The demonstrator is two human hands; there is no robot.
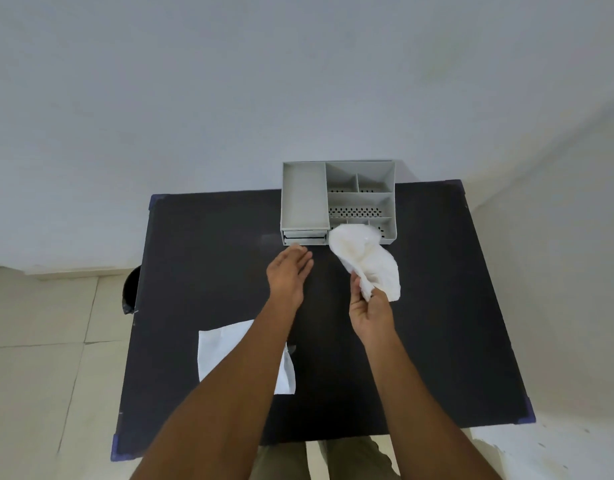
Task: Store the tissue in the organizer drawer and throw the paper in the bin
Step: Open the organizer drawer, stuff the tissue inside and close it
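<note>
A grey desk organizer (304, 199) stands at the far edge of the black table (201, 265), with two shut drawers (304, 239) at its lower left front. My right hand (371, 311) pinches a white tissue (362, 258) and holds it up in front of the organizer's right side. My left hand (288, 271) is empty, fingers straight, its tips just short of the drawers. A flat white sheet of paper (219, 351) lies near the table's front, partly hidden under my left forearm.
A dark round bin (130, 289) peeks out past the table's left edge, standing on the tiled floor. The organizer's right side has several open perforated compartments (359, 206). A white wall rises behind the table.
</note>
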